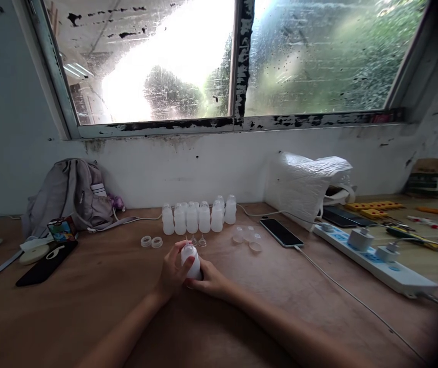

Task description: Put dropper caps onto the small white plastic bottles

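A small whitish baby bottle (191, 259) is held over the table, top tilted slightly away from me. My left hand (170, 270) is closed round its left side, fingers up by the top. Round its lower right side wraps my right hand (211, 279). Just beyond the held bottle stand clear nipples (202, 241), partly hidden by it. Two white screw rings (157, 242) lie to the left. Several clear, domed caps (255, 243) rest to the right. Farther back, several similar bottles (204, 219) stand upright in a group.
On the right, a phone (282, 232) is plugged in by a cable beside a white power strip (379, 260). A silvery insulated bag (299, 184) leans near the wall. At left are a grey backpack (69, 191) and a black flat case (46, 266). A window (237, 122) is ahead.
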Motion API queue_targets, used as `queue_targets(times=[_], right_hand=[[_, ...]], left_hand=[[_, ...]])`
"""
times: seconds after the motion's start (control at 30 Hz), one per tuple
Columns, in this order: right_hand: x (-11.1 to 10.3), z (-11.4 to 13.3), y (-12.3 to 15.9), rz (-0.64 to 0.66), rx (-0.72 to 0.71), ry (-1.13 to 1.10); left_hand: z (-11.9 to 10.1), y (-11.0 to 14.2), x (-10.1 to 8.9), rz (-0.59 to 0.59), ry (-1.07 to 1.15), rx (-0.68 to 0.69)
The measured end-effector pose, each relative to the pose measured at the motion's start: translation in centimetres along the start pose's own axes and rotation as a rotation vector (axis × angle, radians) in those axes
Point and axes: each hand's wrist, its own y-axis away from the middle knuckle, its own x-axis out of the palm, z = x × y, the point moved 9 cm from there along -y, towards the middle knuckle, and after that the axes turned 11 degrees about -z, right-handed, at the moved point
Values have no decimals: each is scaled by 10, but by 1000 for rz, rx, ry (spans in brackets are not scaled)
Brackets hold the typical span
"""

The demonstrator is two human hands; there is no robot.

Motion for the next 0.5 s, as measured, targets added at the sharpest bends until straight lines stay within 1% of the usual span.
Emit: queue_targets(times=[0.27, 0.37, 0.43, 0.5], right_hand=[[-1, -7, 1, 20, 90, 32], [-4, -5, 2, 70, 121, 17], [-9, -1, 2, 110, 131, -8], [-21, 8, 0, 90, 108, -59]], left_hand=[[1, -1, -1, -17, -17, -19], [0, 0, 2, 1, -16, -29], [0, 1, 4, 26, -13, -36], [-1, 1, 7, 42, -1, -42]])
